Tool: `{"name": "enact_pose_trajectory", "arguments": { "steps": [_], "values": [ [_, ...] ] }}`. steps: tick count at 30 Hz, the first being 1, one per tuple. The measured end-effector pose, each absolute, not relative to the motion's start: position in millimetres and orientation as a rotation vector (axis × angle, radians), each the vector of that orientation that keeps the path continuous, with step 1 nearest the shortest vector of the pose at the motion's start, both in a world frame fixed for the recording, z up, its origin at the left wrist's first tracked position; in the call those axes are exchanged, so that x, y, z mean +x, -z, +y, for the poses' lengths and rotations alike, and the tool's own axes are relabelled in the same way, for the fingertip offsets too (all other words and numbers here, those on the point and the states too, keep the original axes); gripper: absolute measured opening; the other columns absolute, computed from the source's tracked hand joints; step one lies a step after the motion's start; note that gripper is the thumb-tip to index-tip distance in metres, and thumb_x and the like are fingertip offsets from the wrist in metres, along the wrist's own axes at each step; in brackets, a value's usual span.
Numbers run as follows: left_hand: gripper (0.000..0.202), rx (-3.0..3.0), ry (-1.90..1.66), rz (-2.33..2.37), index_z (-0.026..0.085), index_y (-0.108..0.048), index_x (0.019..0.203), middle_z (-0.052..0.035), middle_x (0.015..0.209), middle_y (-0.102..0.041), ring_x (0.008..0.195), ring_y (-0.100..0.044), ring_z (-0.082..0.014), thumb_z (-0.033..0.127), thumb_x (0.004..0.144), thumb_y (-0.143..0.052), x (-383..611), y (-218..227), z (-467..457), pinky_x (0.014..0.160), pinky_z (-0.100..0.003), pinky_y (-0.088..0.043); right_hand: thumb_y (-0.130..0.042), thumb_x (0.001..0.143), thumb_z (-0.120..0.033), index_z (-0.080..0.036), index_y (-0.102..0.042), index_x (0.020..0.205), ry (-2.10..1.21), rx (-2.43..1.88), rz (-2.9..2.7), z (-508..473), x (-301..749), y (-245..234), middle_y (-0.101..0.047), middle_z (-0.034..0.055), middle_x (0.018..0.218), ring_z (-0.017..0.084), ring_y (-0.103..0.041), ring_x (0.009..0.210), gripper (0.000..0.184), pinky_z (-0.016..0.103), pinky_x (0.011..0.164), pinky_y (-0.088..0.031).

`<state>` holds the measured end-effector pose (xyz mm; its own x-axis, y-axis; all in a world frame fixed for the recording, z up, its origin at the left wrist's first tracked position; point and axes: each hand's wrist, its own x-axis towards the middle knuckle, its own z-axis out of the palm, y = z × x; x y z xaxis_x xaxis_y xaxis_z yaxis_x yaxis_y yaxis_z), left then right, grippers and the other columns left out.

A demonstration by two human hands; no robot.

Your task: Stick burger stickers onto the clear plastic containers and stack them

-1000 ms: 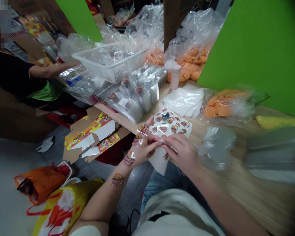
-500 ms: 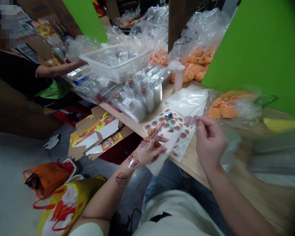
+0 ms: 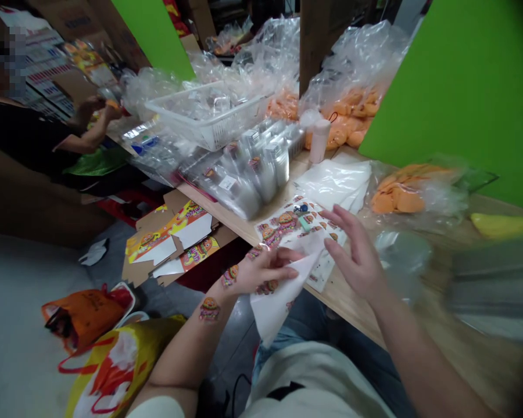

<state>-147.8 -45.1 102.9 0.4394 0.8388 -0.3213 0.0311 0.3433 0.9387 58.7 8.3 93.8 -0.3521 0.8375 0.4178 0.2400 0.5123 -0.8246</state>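
My left hand (image 3: 265, 270) grips a folded white paper sheet (image 3: 272, 307) that hangs over the table edge. Burger stickers sit on the back of that hand and along my forearm (image 3: 210, 309). My right hand (image 3: 357, 249) hovers just above a burger sticker sheet (image 3: 283, 227), with its fingers spread and nothing visible in them. The sticker sheet lies partly under the white paper, and the paper hides its lower part. A small blue object (image 3: 301, 209) and a teal piece (image 3: 305, 223) rest on it.
A stack of white plastic sheets (image 3: 335, 184) lies on the wooden table (image 3: 344, 296), among bagged orange items (image 3: 394, 194) and clear packs (image 3: 239, 174). A co-worker's hands (image 3: 91, 110) work at far left. Printed cardboard (image 3: 169, 244) and shopping bags (image 3: 117, 366) lie below.
My right hand has moved down from its raised pinch and now has its fingers spread. The white paper has swung lower and covers more of the sticker sheet. The co-worker's arm has bent upward.
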Motion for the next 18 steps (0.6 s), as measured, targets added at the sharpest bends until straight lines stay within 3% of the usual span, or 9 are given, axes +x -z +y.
{"name": "enact_pose_trajectory", "arguments": {
  "steps": [3,6,8,11,13,18],
  "values": [
    [0.035,1.049,-0.644,0.949,0.014,-0.064,0.101,-0.0051,0.089,-0.065,0.073,-0.055,-0.0102,0.034,0.072,-0.068,-156,-114,-43,0.065,-0.019,-0.042,-0.053,0.084,-0.034,-0.025,-0.037,0.130,-1.292,-0.719,-1.933,24,58,-90,-0.063,0.0056,0.102,0.020,-0.055,0.107,0.050,0.041,0.092,-0.042],
    [0.032,1.022,-0.673,1.011,0.014,-0.066,0.096,-0.0048,0.084,-0.066,0.068,-0.056,-0.0102,0.035,0.072,-0.068,-163,-115,-44,0.058,-0.018,-0.043,-0.056,0.081,-0.036,-0.023,-0.048,0.116,-1.483,-0.773,-1.890,38,56,-92,-0.059,-0.0028,0.070,0.014,-0.059,0.067,0.038,0.034,0.073,-0.049],
    [0.030,0.998,-0.693,1.052,0.014,-0.066,0.093,-0.0048,0.083,-0.066,0.067,-0.057,-0.0103,0.035,0.071,-0.068,-165,-111,-46,0.056,-0.017,-0.043,-0.056,0.081,-0.036,-0.023,-0.050,0.112,-1.291,-0.971,-1.828,39,55,-95,-0.058,-0.0032,0.069,0.013,-0.055,0.061,0.034,0.033,0.068,-0.048],
    [0.029,0.962,-0.756,1.084,0.014,-0.065,0.091,-0.0043,0.083,-0.065,0.063,-0.056,-0.0090,0.035,0.071,-0.068,-163,-100,-44,0.053,-0.016,-0.042,-0.058,0.080,-0.030,-0.021,-0.057,0.100,-0.545,-1.225,-1.681,23,56,-96,-0.061,0.0032,0.086,0.018,-0.055,0.083,0.022,0.038,0.080,-0.044],
    [0.029,0.932,-0.825,1.107,0.013,-0.064,0.087,-0.0032,0.079,-0.063,0.059,-0.054,-0.0075,0.035,0.069,-0.070,-160,-92,-40,0.051,-0.016,-0.041,-0.058,0.080,-0.024,-0.020,-0.060,0.091,-0.256,-1.211,-1.701,3,57,-93,-0.061,0.0047,0.088,0.019,-0.053,0.088,0.013,0.039,0.084,-0.041],
    [0.036,0.876,-0.972,1.191,0.014,-0.059,0.090,-0.0019,0.082,-0.063,0.062,-0.055,-0.0069,0.033,0.063,-0.074,-149,-76,-34,0.056,-0.016,-0.044,-0.057,0.081,-0.021,-0.021,-0.062,0.094,-0.314,-1.115,-1.924,-28,49,-71,-0.061,0.0053,0.087,0.019,-0.054,0.086,0.015,0.037,0.079,-0.044]
  ]
}}
